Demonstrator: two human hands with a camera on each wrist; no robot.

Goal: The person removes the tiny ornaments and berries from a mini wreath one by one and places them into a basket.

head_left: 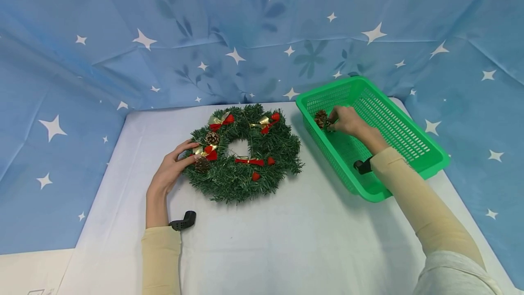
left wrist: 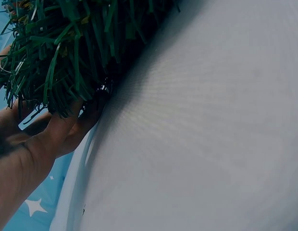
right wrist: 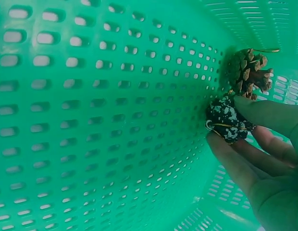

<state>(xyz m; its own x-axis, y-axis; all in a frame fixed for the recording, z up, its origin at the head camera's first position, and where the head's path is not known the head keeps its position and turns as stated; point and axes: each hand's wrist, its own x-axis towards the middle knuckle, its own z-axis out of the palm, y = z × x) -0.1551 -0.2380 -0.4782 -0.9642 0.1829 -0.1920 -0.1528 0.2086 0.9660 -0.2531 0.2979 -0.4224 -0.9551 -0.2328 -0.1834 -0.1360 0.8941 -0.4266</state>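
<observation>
A green wreath (head_left: pixel 241 188) with red bows, berries and pine cones lies on the white table. My left hand (head_left: pixel 172 170) grips its left rim, and in the left wrist view the fingers (left wrist: pixel 62 127) reach against the underside of the needles. Inside the green basket (head_left: pixel 348 172), my right hand (head_left: pixel 350 121) pinches a dark, white-flecked pine cone (right wrist: pixel 228 118) with gold thread. A larger brown pine cone (right wrist: pixel 247 72) lies beside it against the basket wall, and shows in the head view too.
The basket stands at the table's right side, its walls rising around my right hand. A blue star-patterned cloth (head_left: pixel 254 58) hangs behind the table and along both sides. Black wrist cameras (head_left: pixel 184 221) sit on both wrists.
</observation>
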